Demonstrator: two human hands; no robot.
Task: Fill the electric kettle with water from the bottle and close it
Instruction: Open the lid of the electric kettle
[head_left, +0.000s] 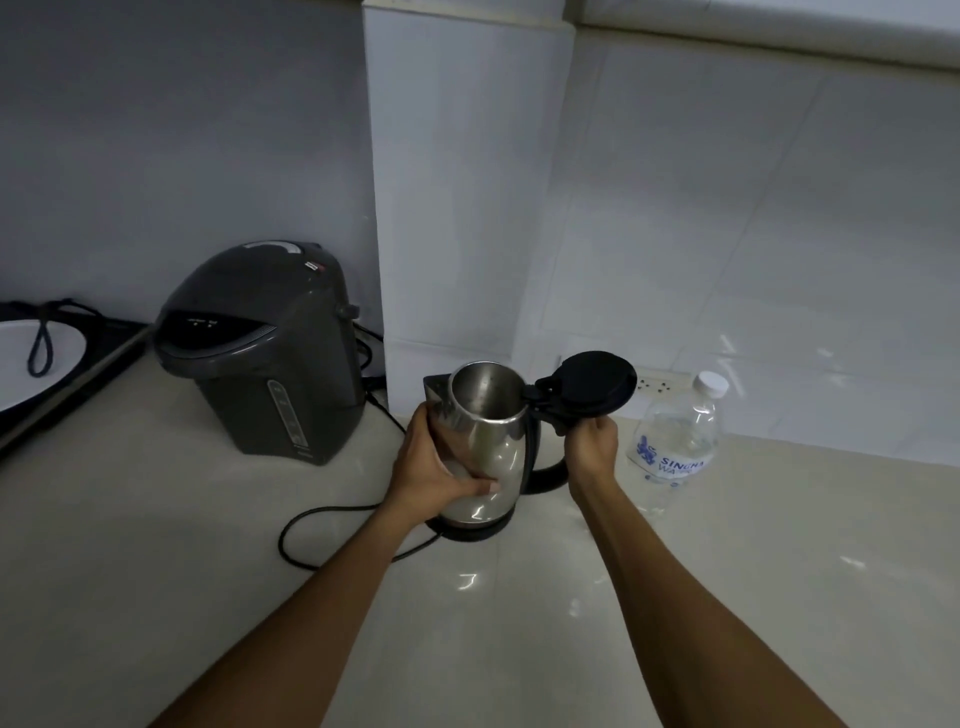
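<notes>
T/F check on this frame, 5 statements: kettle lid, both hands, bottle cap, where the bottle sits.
1. The kettle has its lid swung open. True.
2. The left hand holds the water bottle. False: it grips the kettle's steel body; nothing touches the bottle.
3. The bottle's white cap is on. True.
4. The right hand rests flat on the counter. False: it is up at the kettle's handle, just under the open lid.
5. The bottle stands between the kettle and the grey hot-water dispenser. False: it stands on the kettle's other side, away from the dispenser.
</notes>
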